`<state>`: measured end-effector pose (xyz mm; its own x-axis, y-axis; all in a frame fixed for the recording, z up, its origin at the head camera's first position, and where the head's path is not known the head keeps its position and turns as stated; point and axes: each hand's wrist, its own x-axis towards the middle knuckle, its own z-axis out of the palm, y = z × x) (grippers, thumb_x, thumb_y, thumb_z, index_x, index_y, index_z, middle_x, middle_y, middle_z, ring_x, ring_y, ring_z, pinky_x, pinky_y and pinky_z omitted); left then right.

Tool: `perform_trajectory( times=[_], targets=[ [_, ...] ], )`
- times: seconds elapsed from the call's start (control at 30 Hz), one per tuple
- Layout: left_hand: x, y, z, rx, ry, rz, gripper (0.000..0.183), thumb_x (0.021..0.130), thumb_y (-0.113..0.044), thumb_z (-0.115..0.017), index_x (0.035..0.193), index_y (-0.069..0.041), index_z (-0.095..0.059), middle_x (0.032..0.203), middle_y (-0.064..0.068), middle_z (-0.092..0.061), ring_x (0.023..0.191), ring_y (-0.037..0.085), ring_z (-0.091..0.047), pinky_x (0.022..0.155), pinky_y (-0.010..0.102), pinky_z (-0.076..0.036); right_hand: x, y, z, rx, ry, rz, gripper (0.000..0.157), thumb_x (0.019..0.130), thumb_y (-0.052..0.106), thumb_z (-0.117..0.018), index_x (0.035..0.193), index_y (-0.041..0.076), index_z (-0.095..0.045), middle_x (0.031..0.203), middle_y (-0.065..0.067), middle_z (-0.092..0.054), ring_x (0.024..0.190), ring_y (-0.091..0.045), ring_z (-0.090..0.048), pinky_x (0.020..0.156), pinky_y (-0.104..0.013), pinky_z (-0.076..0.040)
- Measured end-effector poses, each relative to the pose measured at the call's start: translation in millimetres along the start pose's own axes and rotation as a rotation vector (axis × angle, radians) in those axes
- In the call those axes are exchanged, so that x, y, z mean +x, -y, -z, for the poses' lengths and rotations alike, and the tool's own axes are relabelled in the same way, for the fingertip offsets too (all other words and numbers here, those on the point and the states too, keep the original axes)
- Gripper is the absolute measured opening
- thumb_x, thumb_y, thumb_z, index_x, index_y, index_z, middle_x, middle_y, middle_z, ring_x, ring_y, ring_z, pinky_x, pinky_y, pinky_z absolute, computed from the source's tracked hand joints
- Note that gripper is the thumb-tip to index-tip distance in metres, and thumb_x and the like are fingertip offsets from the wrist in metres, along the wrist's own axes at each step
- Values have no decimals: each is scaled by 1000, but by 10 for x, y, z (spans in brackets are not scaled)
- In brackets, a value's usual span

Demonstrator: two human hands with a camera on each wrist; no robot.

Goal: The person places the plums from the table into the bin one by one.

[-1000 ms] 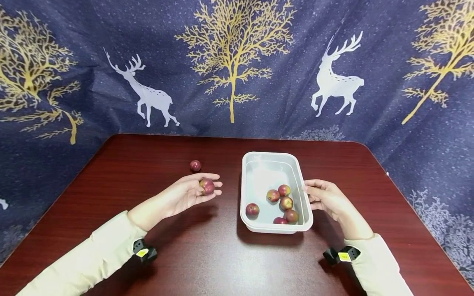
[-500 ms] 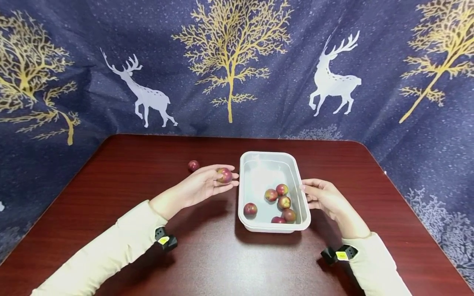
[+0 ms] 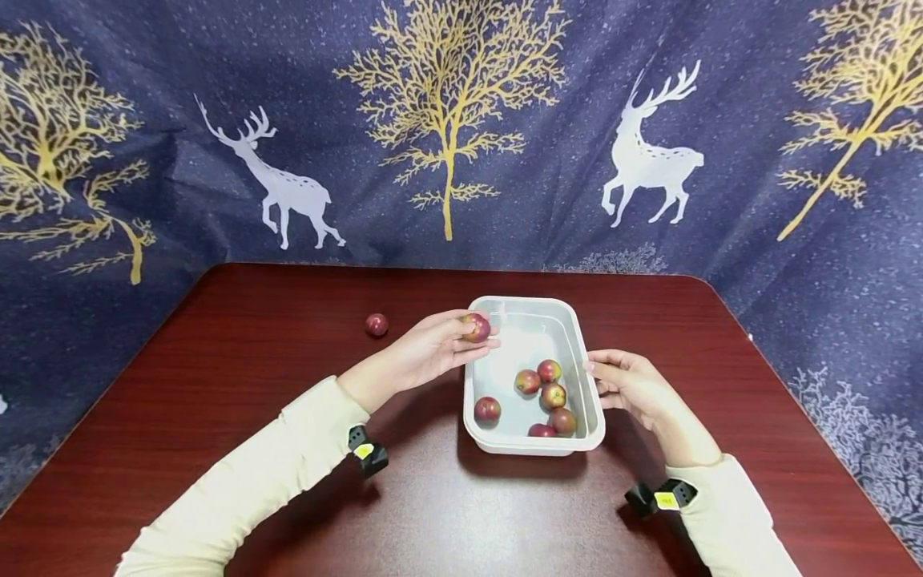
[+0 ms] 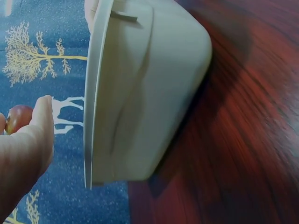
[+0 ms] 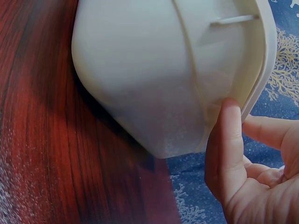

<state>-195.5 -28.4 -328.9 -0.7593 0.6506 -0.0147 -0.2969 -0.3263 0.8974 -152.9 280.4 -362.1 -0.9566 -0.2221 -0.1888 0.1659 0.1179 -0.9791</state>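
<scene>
A plum (image 3: 477, 328), red with a yellow-green patch, is held in my left hand (image 3: 436, 349), over the far left rim of a white plastic tub (image 3: 519, 445). The left wrist view shows the plum (image 4: 19, 117) between thumb and fingers, just above the rim level. My right hand (image 3: 634, 386) pinches the tub's right rim, thumb on one side and fingers on the other, as the right wrist view shows near the rim (image 5: 261, 79). Inside the tub lie several plums (image 3: 553, 396), most gathered toward the near right, one (image 3: 487, 409) at the near left.
Another plum (image 3: 376, 324) lies on the dark red wooden table (image 3: 288, 320), left of the tub and behind my left forearm. A blue cloth (image 3: 534, 200) with printed trees and deer hangs behind the table's far edge. Each wrist wears a black camera strap (image 3: 368, 451).
My left hand has carried its plum rightward and away from me, from beside the tub to over its left rim. My right hand keeps its hold on the rim.
</scene>
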Motion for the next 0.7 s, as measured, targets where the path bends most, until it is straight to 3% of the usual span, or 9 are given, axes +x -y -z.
perform_trajectory(
  times=[0.13,0.27,0.53,0.7],
  targets=[
    [105,19,-79,25,-7,22,22,99,-2,-34,114,0,-49,116,13,-54,121,32,-52,107,39,-38,4,-10,-2,-10,-8,-4,41,96,9,-50,124,-19,-41,80,5,-67,68,-8,-64,63,-27,-57],
    [214,50,-139,29,-22,32,23,98,-2,-35,119,-3,-45,112,11,-57,120,32,-53,108,41,-36,7,-15,-1,-13,-4,0,39,96,9,-50,123,-18,-43,81,5,-67,68,-8,-65,63,-27,-57],
    [435,111,-229,-20,-58,55,21,99,-1,-35,90,-10,-52,96,4,-59,131,46,-36,109,45,-33,0,-8,2,-4,-11,-7,37,96,10,-51,122,-15,-45,82,5,-68,69,-9,-65,64,-28,-58],
    [567,165,-280,-40,-89,95,18,100,-1,-36,91,-8,-50,97,6,-56,131,47,-36,110,46,-31,-1,-7,1,-5,-10,-3,37,96,10,-51,122,-15,-45,81,5,-68,69,-8,-65,64,-28,-58]
  ],
)
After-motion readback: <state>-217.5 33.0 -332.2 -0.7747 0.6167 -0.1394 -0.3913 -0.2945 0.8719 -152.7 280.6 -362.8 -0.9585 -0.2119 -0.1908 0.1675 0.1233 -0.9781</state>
